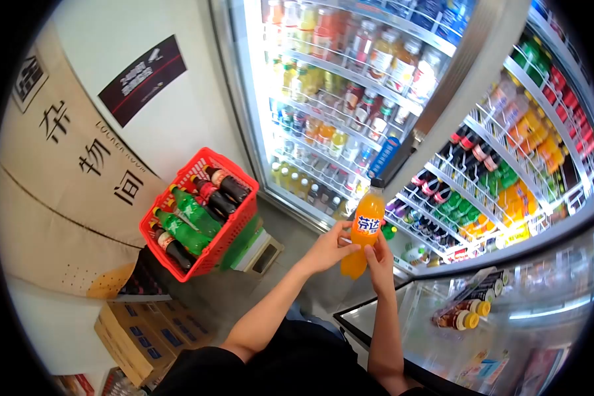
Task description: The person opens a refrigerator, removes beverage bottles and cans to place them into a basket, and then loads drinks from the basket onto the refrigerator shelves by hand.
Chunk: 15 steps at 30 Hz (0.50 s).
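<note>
An orange soda bottle with a dark cap and a blue-and-white label is held upright, slightly tilted, in front of me. My left hand grips its left side, fingers behind and thumb across the front. On the lower right side, my right hand closes around it too, thumb against the front. Beyond the bottle stands a lit drinks fridge with its shelves of bottles. A red basket to the left holds several green soda bottles and dark cola bottles.
An open glass door swings out at the lower right. Another fridge section with a metal-edged frame stands ahead. Cardboard boxes are stacked at the lower left, beside a beige curtain. A green-and-white stand is under the basket.
</note>
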Each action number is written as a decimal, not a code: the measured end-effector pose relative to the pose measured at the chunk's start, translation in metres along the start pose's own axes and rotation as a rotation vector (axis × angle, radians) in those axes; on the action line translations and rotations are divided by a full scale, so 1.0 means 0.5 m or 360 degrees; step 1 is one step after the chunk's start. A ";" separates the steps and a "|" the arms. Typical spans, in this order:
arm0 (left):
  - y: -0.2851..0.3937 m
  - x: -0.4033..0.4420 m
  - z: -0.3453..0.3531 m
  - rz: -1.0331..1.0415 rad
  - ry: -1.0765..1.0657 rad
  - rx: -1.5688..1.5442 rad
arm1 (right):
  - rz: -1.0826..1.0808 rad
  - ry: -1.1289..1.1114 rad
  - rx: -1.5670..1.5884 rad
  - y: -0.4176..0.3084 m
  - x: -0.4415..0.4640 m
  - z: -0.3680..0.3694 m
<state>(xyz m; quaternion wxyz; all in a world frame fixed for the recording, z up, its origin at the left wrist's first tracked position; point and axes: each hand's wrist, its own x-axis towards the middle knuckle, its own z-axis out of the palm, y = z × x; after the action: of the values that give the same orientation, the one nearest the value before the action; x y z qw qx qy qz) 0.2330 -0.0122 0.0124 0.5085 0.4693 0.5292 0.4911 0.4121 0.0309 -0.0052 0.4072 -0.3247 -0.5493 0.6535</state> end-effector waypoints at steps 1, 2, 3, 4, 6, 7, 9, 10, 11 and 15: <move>0.002 -0.002 -0.020 0.0007 0.0037 0.0000 | 0.0000 -0.0037 0.0001 0.004 0.012 0.017; 0.001 -0.004 -0.036 -0.0045 0.0059 0.0028 | 0.0018 -0.0060 -0.0023 0.007 0.023 0.031; 0.007 -0.017 -0.051 -0.0097 0.0072 0.0051 | 0.0037 -0.0073 -0.0051 0.005 0.022 0.049; 0.000 -0.014 -0.065 -0.0097 0.0086 0.0050 | 0.0031 -0.0084 -0.0042 0.014 0.031 0.063; -0.023 -0.007 -0.081 -0.0127 0.0139 0.0150 | 0.0071 -0.0112 -0.0019 0.033 0.044 0.072; -0.032 -0.007 -0.084 -0.0130 0.0144 0.0141 | 0.0110 -0.0133 0.0012 0.041 0.049 0.078; -0.041 -0.002 -0.092 -0.0136 0.0268 0.0093 | 0.0089 -0.0189 -0.0030 0.043 0.071 0.084; -0.033 -0.005 -0.112 -0.0123 0.0289 0.0097 | 0.0064 -0.0228 -0.0064 0.034 0.085 0.106; -0.033 0.007 -0.121 -0.0091 0.0300 0.0069 | 0.0048 -0.0257 -0.0065 0.032 0.106 0.115; -0.003 0.032 -0.176 -0.0070 0.0244 0.0095 | 0.0080 -0.0227 -0.0130 0.015 0.141 0.139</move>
<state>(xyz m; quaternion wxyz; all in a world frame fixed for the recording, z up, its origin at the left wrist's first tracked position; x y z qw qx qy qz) 0.1445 -0.0002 0.0099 0.4631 0.4335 0.5911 0.4982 0.3178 0.0617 0.0020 0.3370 -0.3075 -0.5946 0.6620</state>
